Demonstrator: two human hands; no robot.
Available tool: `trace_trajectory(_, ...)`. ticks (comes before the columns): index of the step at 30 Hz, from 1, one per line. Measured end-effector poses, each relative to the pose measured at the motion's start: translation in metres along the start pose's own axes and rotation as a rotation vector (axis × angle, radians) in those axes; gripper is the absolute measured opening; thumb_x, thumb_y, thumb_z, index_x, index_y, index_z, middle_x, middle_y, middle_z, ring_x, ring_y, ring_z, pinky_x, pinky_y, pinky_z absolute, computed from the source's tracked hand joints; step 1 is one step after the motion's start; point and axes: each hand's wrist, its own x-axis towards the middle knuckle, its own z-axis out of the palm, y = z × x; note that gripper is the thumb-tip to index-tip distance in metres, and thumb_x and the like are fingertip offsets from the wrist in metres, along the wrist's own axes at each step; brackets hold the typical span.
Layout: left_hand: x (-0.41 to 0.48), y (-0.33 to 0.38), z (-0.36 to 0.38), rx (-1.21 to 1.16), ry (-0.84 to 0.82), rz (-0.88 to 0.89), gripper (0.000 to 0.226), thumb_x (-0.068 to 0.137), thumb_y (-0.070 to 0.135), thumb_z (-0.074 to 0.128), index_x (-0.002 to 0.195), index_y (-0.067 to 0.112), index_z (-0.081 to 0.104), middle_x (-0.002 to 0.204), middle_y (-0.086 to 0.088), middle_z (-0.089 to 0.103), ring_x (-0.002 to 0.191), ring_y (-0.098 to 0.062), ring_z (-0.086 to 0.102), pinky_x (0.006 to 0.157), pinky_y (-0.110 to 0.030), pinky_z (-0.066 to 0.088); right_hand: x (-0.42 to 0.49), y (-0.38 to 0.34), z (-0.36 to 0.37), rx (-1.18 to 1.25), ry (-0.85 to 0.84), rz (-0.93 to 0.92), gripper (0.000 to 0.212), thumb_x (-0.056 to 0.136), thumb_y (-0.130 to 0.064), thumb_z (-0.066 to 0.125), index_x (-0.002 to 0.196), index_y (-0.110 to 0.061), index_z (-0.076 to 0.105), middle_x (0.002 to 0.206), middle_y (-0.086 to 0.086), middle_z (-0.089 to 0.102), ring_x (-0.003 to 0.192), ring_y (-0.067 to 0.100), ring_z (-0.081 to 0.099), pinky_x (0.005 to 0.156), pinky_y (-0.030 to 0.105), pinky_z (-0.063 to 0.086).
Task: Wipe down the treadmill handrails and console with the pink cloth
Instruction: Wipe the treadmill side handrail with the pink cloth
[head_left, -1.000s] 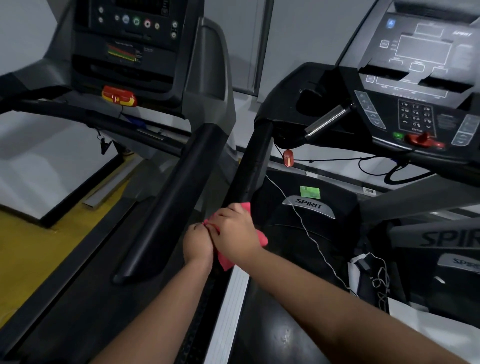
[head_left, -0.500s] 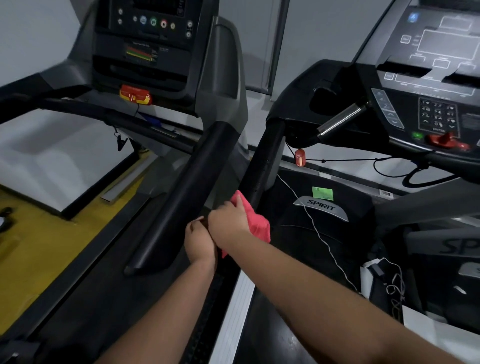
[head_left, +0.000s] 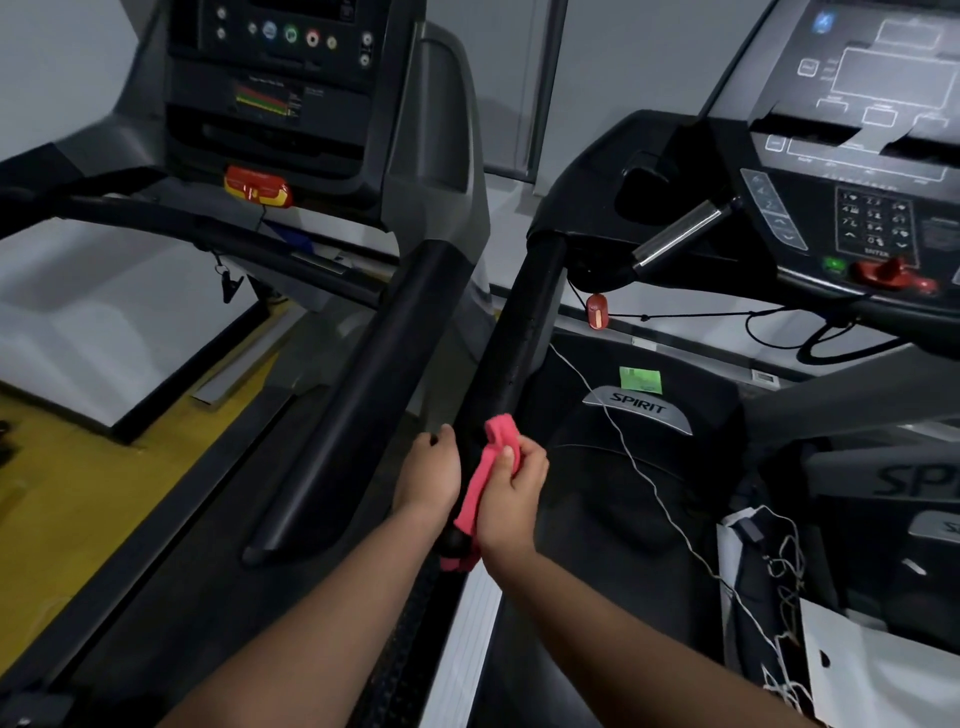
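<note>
Head view: your left hand (head_left: 428, 475) is curling its fingers around the lower end of the black handrail (head_left: 519, 338). Just beside it, the pink cloth (head_left: 485, 478) is lying along this same rail, and your right hand (head_left: 511, 493) is gripping the cloth, with the thumb pressing on it.

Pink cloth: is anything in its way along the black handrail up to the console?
Nothing visible lies on the handrail above the pink cloth, held in the right hand. A red safety key hangs just right of the rail's top end and a thin white cable runs beside it.
</note>
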Motion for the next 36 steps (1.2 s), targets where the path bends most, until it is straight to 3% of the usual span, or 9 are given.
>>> trace_trajectory(4, 0.004, -0.003, 0.000, -0.034, 0.012, 0.006, 0.046, 0.097, 0.043, 0.035, 0.124, 0.010, 0.053, 0.123, -0.010, 0.058, 0.110, -0.029, 0.055, 0.096, -0.039, 0.043, 0.010, -0.005, 0.001, 0.182, 0.028, 0.299, 0.016, 0.102, -0.019, 0.035, 0.097, -0.024, 0.050, 0.097, 0.001, 0.057, 0.087, 0.013, 0.054, 0.079, 0.026, 0.045)
trace_trajectory(7, 0.005, -0.005, 0.000, -0.063, 0.028, 0.016, 0.038, 0.096, 0.040, 0.038, 0.110, 0.009, 0.056, 0.108, -0.010, 0.062, 0.094, -0.026, 0.059, 0.079, -0.034, 0.045, 0.027, -0.006, 0.006, 0.287, -0.002, 0.526, 0.020, 0.099, -0.013, 0.036, 0.087, -0.015, 0.052, 0.088, 0.009, 0.059, 0.078, 0.017, 0.056, 0.079, 0.034, 0.049)
trace_trajectory(10, 0.005, -0.007, -0.001, -0.063, 0.035, 0.020, 0.036, 0.095, 0.040, 0.039, 0.103, 0.010, 0.058, 0.096, -0.008, 0.063, 0.082, -0.022, 0.061, 0.064, -0.031, 0.044, 0.037, -0.011, 0.003, 0.475, -0.127, 0.731, 0.035, 0.099, -0.022, 0.037, 0.074, -0.008, 0.057, 0.062, 0.010, 0.065, 0.056, 0.020, 0.064, 0.060, 0.027, 0.053)
trace_trajectory(15, 0.008, -0.009, 0.000, -0.067, 0.045, -0.008, 0.030, 0.094, 0.042, 0.041, 0.104, 0.017, 0.054, 0.100, -0.004, 0.061, 0.084, -0.021, 0.061, 0.073, -0.034, 0.050, 0.051, -0.009, 0.005, 0.481, -0.192, 0.850, 0.044, 0.100, -0.037, 0.035, 0.078, -0.009, 0.060, 0.049, 0.007, 0.065, 0.062, 0.023, 0.061, 0.039, 0.020, 0.048)
trace_trajectory(21, 0.006, -0.008, -0.002, -0.092, 0.035, -0.024, 0.030, 0.093, 0.041, 0.042, 0.104, 0.016, 0.054, 0.103, -0.006, 0.061, 0.084, -0.021, 0.061, 0.071, -0.033, 0.049, 0.050, 0.000, 0.012, 0.451, -0.284, 0.931, 0.045, 0.090, -0.048, 0.048, 0.079, -0.009, 0.067, 0.064, 0.013, 0.067, 0.052, 0.025, 0.067, 0.049, 0.026, 0.055)
trace_trajectory(25, 0.006, -0.008, -0.001, -0.096, 0.011, -0.056, 0.040, 0.092, 0.049, 0.041, 0.111, 0.015, 0.051, 0.107, -0.007, 0.060, 0.090, -0.024, 0.061, 0.087, -0.040, 0.051, 0.042, -0.004, 0.002, 0.369, -0.385, 0.920, 0.043, 0.092, -0.045, 0.049, 0.080, -0.007, 0.064, 0.062, 0.012, 0.067, 0.053, 0.025, 0.067, 0.052, 0.026, 0.053)
trace_trajectory(29, 0.001, -0.002, -0.003, -0.097, 0.002, -0.031, 0.049, 0.099, 0.046, 0.032, 0.129, 0.011, 0.047, 0.126, -0.008, 0.054, 0.104, -0.025, 0.053, 0.090, -0.033, 0.039, 0.033, -0.006, -0.010, 0.381, -0.375, 0.777, 0.040, 0.100, -0.035, 0.038, 0.088, -0.007, 0.064, 0.068, 0.008, 0.071, 0.060, 0.018, 0.068, 0.057, 0.025, 0.055)
trace_trajectory(32, 0.004, 0.000, -0.002, -0.111, 0.003, -0.047, 0.054, 0.102, 0.042, 0.026, 0.142, 0.007, 0.037, 0.146, -0.014, 0.040, 0.131, -0.030, 0.040, 0.106, -0.036, 0.029, 0.027, -0.017, -0.002, 0.146, -0.272, 0.584, 0.046, 0.096, -0.040, 0.031, 0.113, -0.007, 0.058, 0.105, 0.012, 0.067, 0.091, 0.025, 0.066, 0.082, 0.031, 0.052)
trace_trajectory(36, 0.009, -0.001, -0.004, -0.210, 0.008, -0.092, 0.058, 0.101, 0.044, 0.021, 0.134, 0.005, 0.049, 0.137, -0.014, 0.051, 0.125, -0.031, 0.047, 0.108, -0.041, 0.033, 0.005, -0.023, 0.011, -0.320, -0.210, 0.294, 0.064, 0.090, -0.041, 0.041, 0.142, -0.007, 0.029, 0.135, 0.018, 0.042, 0.115, 0.033, 0.050, 0.098, 0.040, 0.044)
